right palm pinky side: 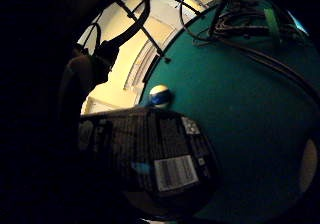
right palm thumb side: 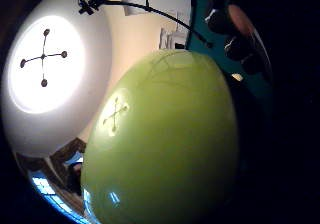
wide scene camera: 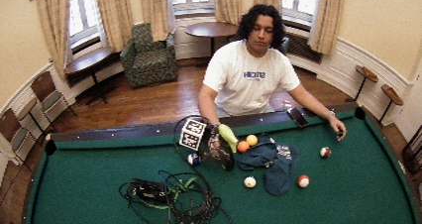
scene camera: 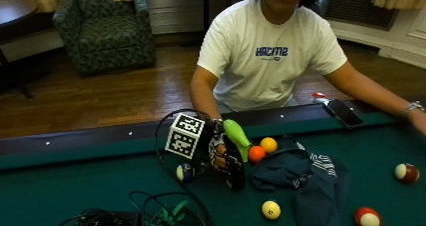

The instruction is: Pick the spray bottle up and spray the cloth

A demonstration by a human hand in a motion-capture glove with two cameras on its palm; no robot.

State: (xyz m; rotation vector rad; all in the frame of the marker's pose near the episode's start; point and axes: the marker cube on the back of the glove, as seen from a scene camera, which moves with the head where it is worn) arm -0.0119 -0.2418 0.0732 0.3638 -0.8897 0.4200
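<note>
In the outside view my gloved right hand [scene camera: 216, 155] grips the spray bottle [scene camera: 233, 172], a black body with a lime-green spray head [scene camera: 237, 133]. It stands just left of the dark blue cloth [scene camera: 301, 172], which lies crumpled on the green felt with a striped part showing. The green head points toward the cloth. I cannot tell whether the bottle's base touches the felt. In the wide view the hand [wide scene camera: 213, 147] and bottle [wide scene camera: 226, 135] sit near the table's rail, beside the cloth [wide scene camera: 274, 160]. The bottle's barcode label [right palm pinky side: 157, 159] and the green head [right palm thumb side: 165, 139] fill the palm views.
An orange ball [scene camera: 256, 153] and a yellow ball [scene camera: 269, 144] lie between bottle and cloth. A blue-striped ball [scene camera: 184, 172] sits left of the hand. More balls [scene camera: 271, 209] lie nearer. Tangled cables [scene camera: 156, 213] cover the felt at front left. A phone [scene camera: 343, 113] rests on the rail.
</note>
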